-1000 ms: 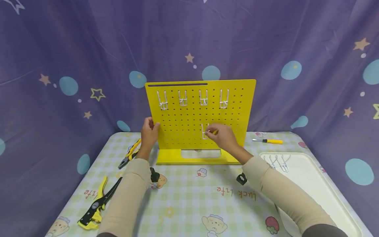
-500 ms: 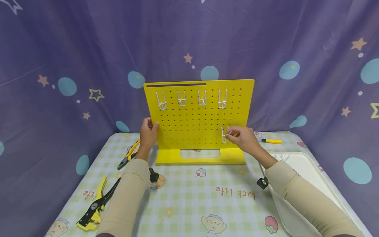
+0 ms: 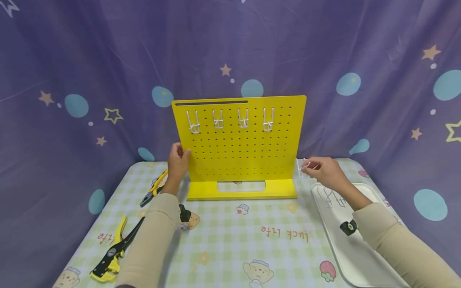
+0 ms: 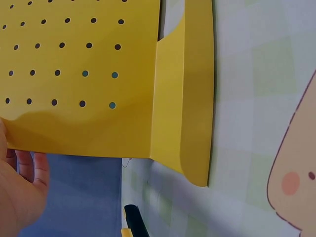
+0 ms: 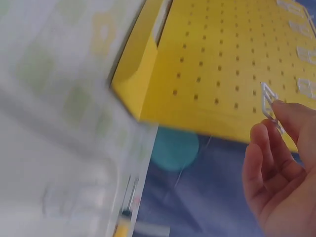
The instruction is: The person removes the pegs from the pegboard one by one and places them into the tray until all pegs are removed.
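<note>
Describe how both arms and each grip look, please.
The left sleeve and right sleeve are long and plain beige. The left grip and right grip are bare, without gloves. A small black device shows by the left sleeve; a second black device, pale-marked, by the right.

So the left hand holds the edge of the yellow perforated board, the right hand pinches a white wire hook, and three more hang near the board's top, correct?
Not quite: the head view shows four white wire hooks near the top of the yellow perforated board, not three. The left hand holds its edge and the right hand pinches another hook.
</note>
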Demonstrator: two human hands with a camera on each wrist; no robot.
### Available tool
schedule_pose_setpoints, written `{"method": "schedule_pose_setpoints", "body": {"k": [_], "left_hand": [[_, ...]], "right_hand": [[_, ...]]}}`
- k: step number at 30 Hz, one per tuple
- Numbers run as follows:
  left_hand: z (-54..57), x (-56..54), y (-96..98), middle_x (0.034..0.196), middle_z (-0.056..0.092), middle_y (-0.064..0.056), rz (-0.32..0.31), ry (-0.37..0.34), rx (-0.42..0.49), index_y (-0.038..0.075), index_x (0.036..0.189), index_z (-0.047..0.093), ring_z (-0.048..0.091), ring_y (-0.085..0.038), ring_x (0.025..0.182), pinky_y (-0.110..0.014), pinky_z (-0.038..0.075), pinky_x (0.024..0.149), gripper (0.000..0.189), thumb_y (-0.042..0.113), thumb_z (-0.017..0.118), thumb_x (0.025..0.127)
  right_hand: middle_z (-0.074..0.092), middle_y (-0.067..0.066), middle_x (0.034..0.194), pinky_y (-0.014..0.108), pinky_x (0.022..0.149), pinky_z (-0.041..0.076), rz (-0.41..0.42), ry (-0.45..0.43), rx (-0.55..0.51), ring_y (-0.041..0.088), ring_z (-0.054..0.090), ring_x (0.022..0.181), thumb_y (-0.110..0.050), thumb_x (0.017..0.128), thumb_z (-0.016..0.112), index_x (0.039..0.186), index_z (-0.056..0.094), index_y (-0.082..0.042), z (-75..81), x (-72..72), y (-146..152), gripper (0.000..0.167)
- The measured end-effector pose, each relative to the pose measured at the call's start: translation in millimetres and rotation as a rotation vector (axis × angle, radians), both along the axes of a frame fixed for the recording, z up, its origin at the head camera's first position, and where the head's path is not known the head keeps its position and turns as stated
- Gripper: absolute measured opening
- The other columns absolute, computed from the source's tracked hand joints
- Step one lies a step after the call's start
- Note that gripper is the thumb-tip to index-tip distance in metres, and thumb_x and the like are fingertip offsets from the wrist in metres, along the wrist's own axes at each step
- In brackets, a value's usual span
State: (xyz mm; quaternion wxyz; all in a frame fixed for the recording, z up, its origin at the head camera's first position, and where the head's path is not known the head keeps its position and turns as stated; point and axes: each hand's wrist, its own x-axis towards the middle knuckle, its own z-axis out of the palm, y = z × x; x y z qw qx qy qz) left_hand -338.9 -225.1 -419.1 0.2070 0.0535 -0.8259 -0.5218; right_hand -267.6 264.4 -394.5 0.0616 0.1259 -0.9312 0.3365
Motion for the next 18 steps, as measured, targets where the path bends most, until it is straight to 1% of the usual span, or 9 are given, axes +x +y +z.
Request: {"method": "schedule_pose_setpoints", "body": {"k": [5, 9, 14, 18], "left_hand": [[-2.0, -1.7, -1.3, 0.123, 0.061, -0.018, 0.011, -0.018, -0.007, 0.009, 0.129, 0.049, 0.061, -0.034, 0.113, -0.049, 0.052, 0.098, 0.031, 0.026, 0.055, 0.103], [-3.2, -1.4, -2.1, 0.121, 0.061, -0.019, 0.011, -0.020, 0.002, 0.010, 0.128, 0.049, 0.062, -0.035, 0.112, -0.049, 0.053, 0.096, 0.031, 0.027, 0.056, 0.103], [-2.9, -1.2, -2.1, 0.120, 0.061, -0.019, 0.002, -0.018, -0.007, 0.009, 0.128, 0.049, 0.062, -0.035, 0.111, -0.049, 0.053, 0.094, 0.031, 0.027, 0.056, 0.103], [-1.9, -1.5, -1.7, 0.120, 0.061, -0.018, 0.005, -0.018, -0.005, 0.010, 0.128, 0.049, 0.062, -0.035, 0.111, -0.048, 0.053, 0.094, 0.031, 0.027, 0.057, 0.102]], "right_hand": [[0.076, 0.011, 0.092, 0.028, 0.058, 0.054, -0.025, -0.014, 0.033, 0.016, 0.064, 0.070, -0.026, 0.095, 0.072, 0.107, 0.076, -0.013, 6.0, 4.7, 32, 0.018], [0.075, 0.008, 0.088, 0.028, 0.057, 0.053, -0.065, -0.001, 0.061, 0.009, 0.063, 0.068, -0.029, 0.095, 0.072, 0.106, 0.075, -0.012, 6.8, 8.4, 59, 0.020], [0.075, 0.012, 0.088, 0.028, 0.054, 0.053, -0.129, 0.018, 0.069, 0.003, 0.062, 0.064, -0.029, 0.095, 0.071, 0.099, 0.075, -0.010, 0.8, 13.5, 92, 0.019], [0.076, 0.015, 0.087, 0.028, 0.052, 0.053, -0.178, 0.011, 0.067, 0.005, 0.062, 0.063, -0.027, 0.095, 0.071, 0.098, 0.074, -0.007, -6.5, 17.3, 116, 0.020]]}}
